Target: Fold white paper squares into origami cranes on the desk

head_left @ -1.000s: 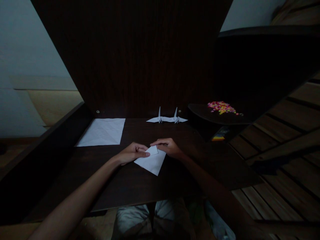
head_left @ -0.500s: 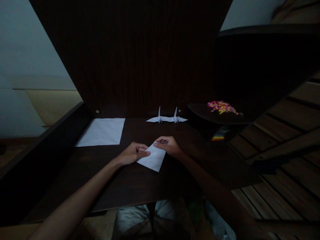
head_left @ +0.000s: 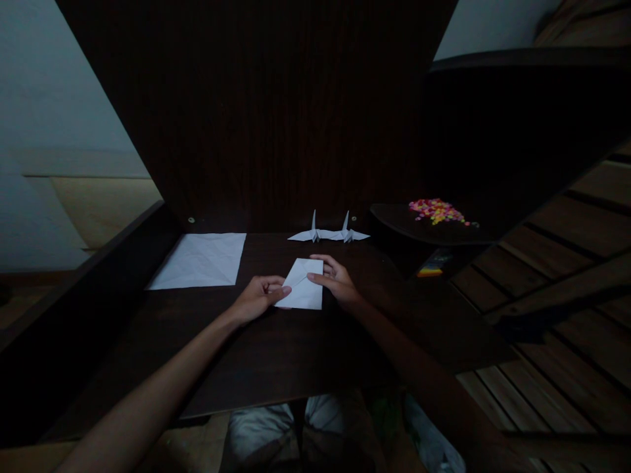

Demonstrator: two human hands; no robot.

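Note:
A folded white sheet of paper (head_left: 304,293) is held up between my two hands, a crease or flap edge running across its face. My left hand (head_left: 259,297) grips its left corner, thumb on top and fingers curled underneath. On the opposite edge, my right hand (head_left: 335,281) pinches the paper with the thumb over the front; its other fingers are partly behind the sheet. Just beyond my hands, two white origami cranes (head_left: 329,234) stand side by side near the back panel. A larger creased white paper sheet (head_left: 202,261) lies flat to the left.
The dark wooden desk (head_left: 236,368) has a raised side board (head_left: 89,276) on the left and a tall back panel (head_left: 256,118). On a rounded shelf (head_left: 394,223) at right sits a pile of small colourful pieces (head_left: 438,211). A slatted wooden surface (head_left: 557,368) lies further right.
The folded paper has turned and moved slightly away from me, its lower corner no longer pointing at me. My right hand has shifted from its top corner to its right edge.

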